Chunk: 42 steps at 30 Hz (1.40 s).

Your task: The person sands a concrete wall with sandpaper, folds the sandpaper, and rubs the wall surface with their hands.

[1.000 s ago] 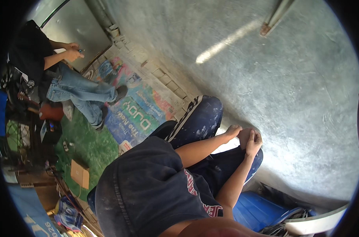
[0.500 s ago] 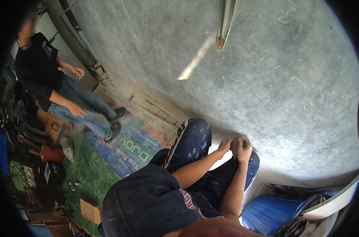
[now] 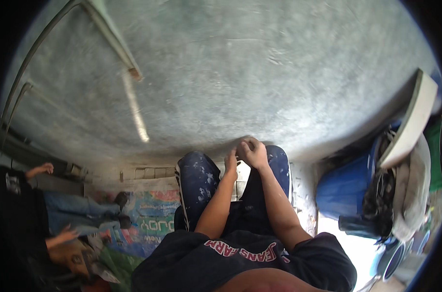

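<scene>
My dark short-sleeved shirt [image 3: 240,265] fills the near edge of the view, and both bare forearms run forward over my paint-speckled dark blue trousers [image 3: 199,187]. My left hand [image 3: 230,164] and my right hand [image 3: 252,153] meet between my knees, close against the grey plastered wall [image 3: 260,68]. The fingers [image 3: 248,145] of the right hand are curled narrow and touch those of the left; whether they hold anything I cannot tell. To my right stands a blue plastic barrel [image 3: 342,187]. To my left a printed colourful mat [image 3: 150,219] lies on the floor, and another person in light blue jeans [image 3: 72,211] sits beyond it.
</scene>
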### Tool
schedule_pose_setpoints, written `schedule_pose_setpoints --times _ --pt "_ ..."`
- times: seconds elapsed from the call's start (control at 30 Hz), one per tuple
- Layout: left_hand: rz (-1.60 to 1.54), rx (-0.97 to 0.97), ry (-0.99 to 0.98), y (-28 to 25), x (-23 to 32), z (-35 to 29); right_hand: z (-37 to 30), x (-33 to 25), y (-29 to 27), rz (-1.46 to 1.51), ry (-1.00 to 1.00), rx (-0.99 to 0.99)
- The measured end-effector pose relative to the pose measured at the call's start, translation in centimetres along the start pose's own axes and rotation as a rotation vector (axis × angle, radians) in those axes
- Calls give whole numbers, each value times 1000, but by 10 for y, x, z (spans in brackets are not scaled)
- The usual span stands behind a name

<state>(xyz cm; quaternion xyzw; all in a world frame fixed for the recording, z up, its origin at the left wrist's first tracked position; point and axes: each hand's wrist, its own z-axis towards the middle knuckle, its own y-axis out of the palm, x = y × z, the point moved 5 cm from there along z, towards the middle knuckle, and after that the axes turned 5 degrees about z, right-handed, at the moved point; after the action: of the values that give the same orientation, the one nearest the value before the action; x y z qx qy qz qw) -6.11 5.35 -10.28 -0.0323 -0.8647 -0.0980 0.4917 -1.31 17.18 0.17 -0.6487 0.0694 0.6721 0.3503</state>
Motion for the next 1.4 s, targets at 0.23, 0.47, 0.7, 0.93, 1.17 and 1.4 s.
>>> schedule_pose_setpoints --times 0.23,0.47,0.7,0.93,1.17,1.4 --pt "33 -56 -32 2 5 -5 4 26 -10 165 83 51" --pt "11 -77 -93 -12 -12 8 0 11 -3 23 85 -3" --pt "-99 -80 -80 -3 1 3 -2 9 5 22 56 -6" --pt "-41 -157 -106 11 2 2 0 29 16 413 180 -307" --pt "883 -260 628 17 -72 76 -17 28 29 -258 26 -316" --pt "1011 -9 338 -21 -109 129 -26 8 36 -378 10 -300"
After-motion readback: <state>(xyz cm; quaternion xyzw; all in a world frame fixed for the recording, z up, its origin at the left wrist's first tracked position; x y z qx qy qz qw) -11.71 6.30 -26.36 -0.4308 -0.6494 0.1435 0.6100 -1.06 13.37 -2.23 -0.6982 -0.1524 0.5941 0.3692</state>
